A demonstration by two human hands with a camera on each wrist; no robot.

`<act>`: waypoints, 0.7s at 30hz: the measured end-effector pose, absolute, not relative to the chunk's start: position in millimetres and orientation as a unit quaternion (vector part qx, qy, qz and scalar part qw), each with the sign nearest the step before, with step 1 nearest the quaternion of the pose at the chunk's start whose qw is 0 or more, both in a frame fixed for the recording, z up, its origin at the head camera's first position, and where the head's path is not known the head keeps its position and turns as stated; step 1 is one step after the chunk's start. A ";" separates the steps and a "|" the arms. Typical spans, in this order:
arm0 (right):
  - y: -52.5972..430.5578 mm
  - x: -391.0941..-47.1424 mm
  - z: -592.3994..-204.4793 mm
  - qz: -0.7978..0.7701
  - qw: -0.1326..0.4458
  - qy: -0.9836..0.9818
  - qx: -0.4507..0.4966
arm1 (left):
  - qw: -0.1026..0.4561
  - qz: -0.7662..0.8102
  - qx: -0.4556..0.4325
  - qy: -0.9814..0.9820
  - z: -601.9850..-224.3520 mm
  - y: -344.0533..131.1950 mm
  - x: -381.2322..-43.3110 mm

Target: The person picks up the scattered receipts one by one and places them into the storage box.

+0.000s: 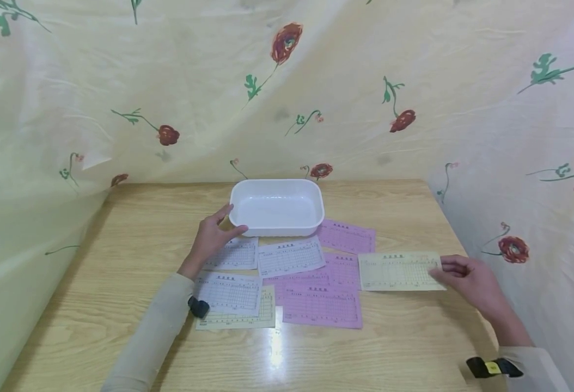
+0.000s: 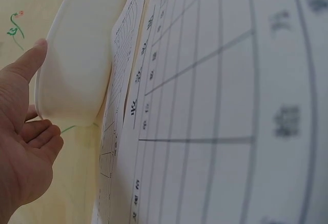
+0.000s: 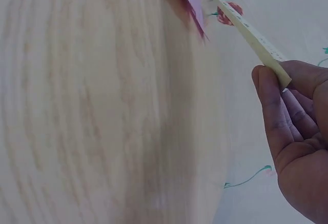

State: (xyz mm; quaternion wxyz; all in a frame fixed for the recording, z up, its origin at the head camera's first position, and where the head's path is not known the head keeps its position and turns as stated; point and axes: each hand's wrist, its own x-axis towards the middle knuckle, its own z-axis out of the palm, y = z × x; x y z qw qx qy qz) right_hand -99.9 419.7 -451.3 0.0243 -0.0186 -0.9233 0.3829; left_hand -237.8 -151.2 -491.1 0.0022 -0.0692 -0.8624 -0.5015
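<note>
My left hand point(image 1: 212, 235) holds the near left corner of a white plastic tray point(image 1: 277, 212), thumb at its front and fingers at its left side. The left wrist view has the thumb tip on the tray's rim point(image 2: 45, 75), with the other fingers curled near the corner. On the right, my right hand point(image 1: 468, 280) pinches the right end of a pale yellow printed form point(image 1: 390, 272) between thumb and fingers. Seen from the right wrist, that form point(image 3: 251, 34) is nearly edge-on and raised over the table. Its left edge reaches the pink forms point(image 1: 323, 310) in the head view.
White printed forms point(image 1: 292, 258) lie in front of the tray, overlapping pink ones. Another yellow form point(image 1: 238, 321) is partly under a white one point(image 1: 230, 294) at the left. The wooden table point(image 1: 365, 354) meets a flowered cloth point(image 1: 208, 81) at the back and sides.
</note>
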 end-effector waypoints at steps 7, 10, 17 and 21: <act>415.4 -104.2 -441.8 0.410 0.068 -0.908 -0.042 | 0.000 -0.503 -0.070 -0.862 -491.1 -152.6 -238.1; 413.9 -107.4 -437.0 0.430 0.081 -0.897 -0.063 | 0.001 -0.503 -0.071 -0.861 -491.5 -153.2 -238.8; 406.3 -119.0 -423.1 0.461 0.105 -0.878 -0.069 | -0.005 -0.503 -0.063 -0.862 -491.0 -153.3 -238.5; 400.7 -126.8 -415.8 0.452 0.111 -0.883 -0.066 | -0.007 -0.502 -0.060 -0.862 -491.0 -152.8 -238.7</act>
